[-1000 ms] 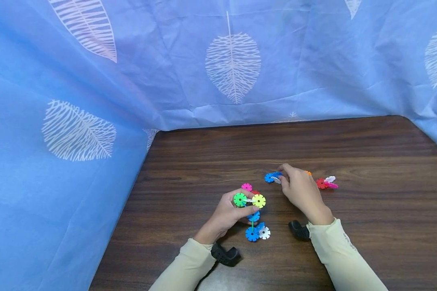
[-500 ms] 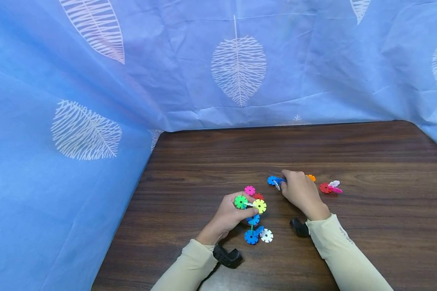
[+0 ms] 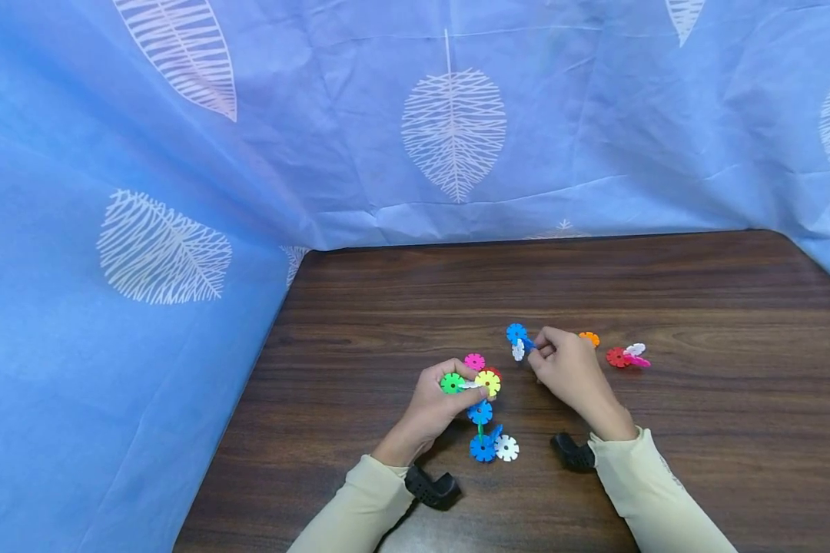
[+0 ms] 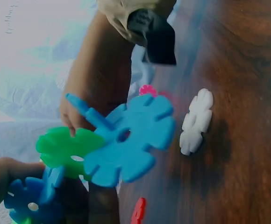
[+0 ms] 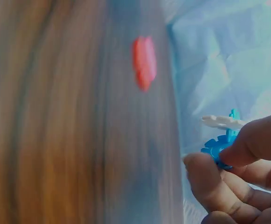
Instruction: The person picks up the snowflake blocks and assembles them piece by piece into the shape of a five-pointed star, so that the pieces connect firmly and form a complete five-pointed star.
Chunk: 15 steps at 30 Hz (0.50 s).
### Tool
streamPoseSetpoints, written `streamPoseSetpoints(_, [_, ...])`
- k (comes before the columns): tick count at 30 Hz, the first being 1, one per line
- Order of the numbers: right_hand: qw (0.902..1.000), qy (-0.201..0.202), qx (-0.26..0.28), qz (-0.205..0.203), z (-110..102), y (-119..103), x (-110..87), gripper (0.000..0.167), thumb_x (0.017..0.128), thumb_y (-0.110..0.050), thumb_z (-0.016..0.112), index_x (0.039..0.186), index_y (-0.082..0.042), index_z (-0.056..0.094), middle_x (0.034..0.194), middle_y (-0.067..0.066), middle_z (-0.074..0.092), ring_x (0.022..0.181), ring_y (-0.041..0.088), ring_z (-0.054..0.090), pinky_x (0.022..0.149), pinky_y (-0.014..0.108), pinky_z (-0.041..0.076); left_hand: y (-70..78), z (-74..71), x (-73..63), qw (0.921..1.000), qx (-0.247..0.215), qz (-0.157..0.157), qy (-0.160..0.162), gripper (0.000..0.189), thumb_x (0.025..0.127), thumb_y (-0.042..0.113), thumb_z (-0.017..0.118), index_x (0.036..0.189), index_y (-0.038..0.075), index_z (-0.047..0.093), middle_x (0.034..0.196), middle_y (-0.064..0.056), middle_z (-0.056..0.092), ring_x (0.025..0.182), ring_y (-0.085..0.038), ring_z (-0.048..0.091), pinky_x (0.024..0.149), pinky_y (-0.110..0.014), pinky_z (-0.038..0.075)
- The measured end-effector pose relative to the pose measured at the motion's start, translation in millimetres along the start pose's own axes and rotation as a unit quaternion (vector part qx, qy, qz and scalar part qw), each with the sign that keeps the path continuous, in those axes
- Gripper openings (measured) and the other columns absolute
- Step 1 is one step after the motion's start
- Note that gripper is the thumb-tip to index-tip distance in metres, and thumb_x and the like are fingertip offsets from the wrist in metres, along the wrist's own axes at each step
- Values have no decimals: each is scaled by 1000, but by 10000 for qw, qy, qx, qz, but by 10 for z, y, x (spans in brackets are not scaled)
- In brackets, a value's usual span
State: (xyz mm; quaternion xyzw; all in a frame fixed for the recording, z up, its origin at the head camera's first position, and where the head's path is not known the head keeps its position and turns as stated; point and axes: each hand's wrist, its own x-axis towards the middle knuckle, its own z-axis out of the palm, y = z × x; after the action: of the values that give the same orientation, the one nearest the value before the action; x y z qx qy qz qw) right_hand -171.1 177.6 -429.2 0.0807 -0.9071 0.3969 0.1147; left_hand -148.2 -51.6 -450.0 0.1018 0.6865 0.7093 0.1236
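Note:
In the head view my left hand (image 3: 443,399) grips a joined set of toothed plastic snowflake discs, with a green disc (image 3: 453,384) and a yellow disc (image 3: 487,383) uppermost. Blue discs hang from its lower end; a large blue disc (image 4: 131,140) fills the middle of the left wrist view. My right hand (image 3: 572,372) pinches a smaller cluster between thumb and fingertips. That cluster joins a blue disc (image 3: 516,333), a second blue disc (image 5: 215,147) under the thumb, and a white disc (image 5: 219,122). Part of the left set is hidden by the fingers.
A white disc (image 4: 196,122) lies on the brown table beside the hanging blue disc. Beyond the left hand are a pink disc (image 3: 474,361) and a red disc (image 3: 493,374). To the right lie an orange disc (image 3: 590,339) and a red, white and pink cluster (image 3: 619,356).
My right hand has picked up the blue and white cluster and turned it, its blue disc now pointing up and away. The left hand stays nearly in place, its set slightly tilted.

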Motion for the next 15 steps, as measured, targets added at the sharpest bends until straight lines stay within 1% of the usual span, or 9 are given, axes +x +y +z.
streamPoseSetpoints(4, [9964,33,837,163,26,-97,-96,8,93,3,67,86,2,69,73,11,73,51,18,66,49,24,48,-2,6,12,9993,189,290,165,15,91,9,79,98,1,69,98,-4,67,76,-7,59,66,-21,51])
streamPoseSetpoints(6, [9930,129,1165,145,49,-141,-143,9,95,2,68,86,3,69,76,15,74,50,17,66,47,23,47,4,9,9,9987,267,394,182,15,91,9,78,99,1,69,99,-4,66,76,-7,59,66,-20,51])
streamPoseSetpoints(8, [9889,261,1463,34,73,-184,-187,11,95,3,69,85,5,69,79,17,74,49,15,65,44,23,46,3,12,9,9982,357,458,159,15,91,9,77,100,1,69,100,-5,66,76,-6,58,65,-19,51])
streamPoseSetpoints(12, [9830,510,1737,-295,118,-258,-245,12,95,3,71,83,4,70,78,17,74,47,13,64,41,23,44,-3,17,13,9974,438,563,81,15,93,9,76,102,0,69,100,-6,66,74,-6,58,65,-19,52])
streamPoseSetpoints(15, [9823,655,1694,-455,151,-291,-271,12,94,2,72,82,2,71,76,14,74,47,15,64,42,22,46,-7,21,12,9971,470,598,95,14,93,9,76,101,0,68,99,-3,66,74,-5,58,65,-19,52])
